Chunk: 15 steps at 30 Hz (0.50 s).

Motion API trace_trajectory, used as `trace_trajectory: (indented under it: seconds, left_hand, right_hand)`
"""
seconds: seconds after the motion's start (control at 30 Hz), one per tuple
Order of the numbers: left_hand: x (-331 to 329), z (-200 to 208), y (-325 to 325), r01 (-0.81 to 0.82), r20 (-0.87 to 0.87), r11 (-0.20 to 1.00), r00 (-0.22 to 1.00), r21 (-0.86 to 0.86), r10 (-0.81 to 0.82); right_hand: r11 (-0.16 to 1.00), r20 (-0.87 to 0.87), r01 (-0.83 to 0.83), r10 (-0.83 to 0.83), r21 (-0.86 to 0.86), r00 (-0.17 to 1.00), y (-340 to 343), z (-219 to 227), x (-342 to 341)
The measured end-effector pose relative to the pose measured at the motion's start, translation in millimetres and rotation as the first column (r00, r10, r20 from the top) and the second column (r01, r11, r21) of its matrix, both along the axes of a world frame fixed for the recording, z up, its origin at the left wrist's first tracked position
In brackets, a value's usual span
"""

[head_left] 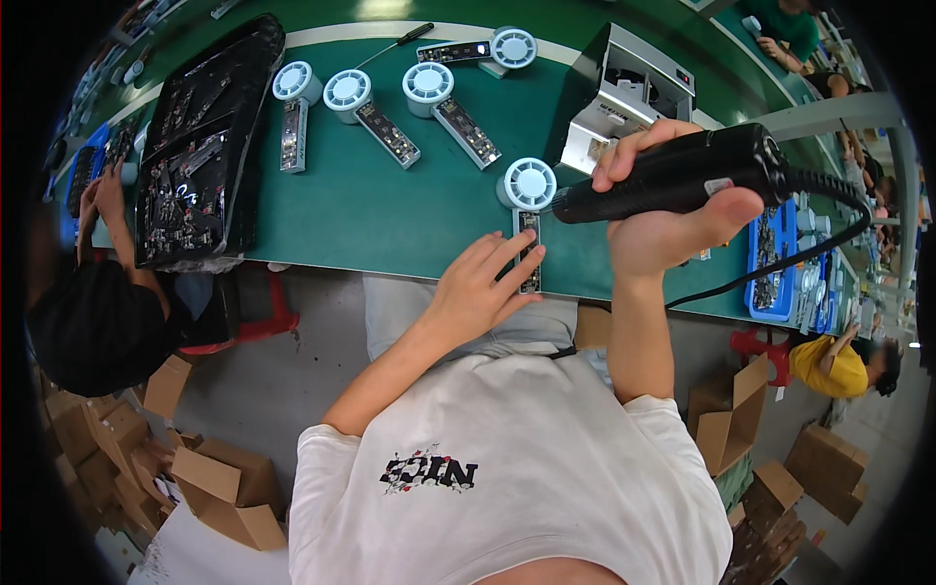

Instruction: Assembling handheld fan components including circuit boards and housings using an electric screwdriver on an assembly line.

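As the left hand splays ungripping over the circuit board, seemingly steadying it, the right hand clutches the black electric screwdriver beside it!

Pale blue fan with black circuit board, centre of frame; black electric screwdriver, right of centre; green bench; bright blue tray, right; white shirt, black-and-red print, lower centre.
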<state>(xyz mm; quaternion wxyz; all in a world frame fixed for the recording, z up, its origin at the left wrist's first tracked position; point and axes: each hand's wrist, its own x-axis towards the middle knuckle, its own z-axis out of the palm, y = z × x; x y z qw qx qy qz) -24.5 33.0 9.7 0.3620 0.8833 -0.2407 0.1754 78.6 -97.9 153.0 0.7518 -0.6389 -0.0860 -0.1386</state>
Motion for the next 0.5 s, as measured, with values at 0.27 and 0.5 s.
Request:
trace_trajectory:
  seconds: [0.27,0.5]
  left_hand:
    - [1,4,0,0.011,-0.017,1.000,1.000,0.018,-0.011]
    - [0,14,3,0.051,-0.051,0.998,0.997,0.026,-0.050]
  right_hand:
    - [0.997,0.002,-0.065,0.065,0.034,0.998,1,-5,-3]
    - [0.985,0.098,-0.143,0.152,-0.098,0.983,-3,-5,-11]
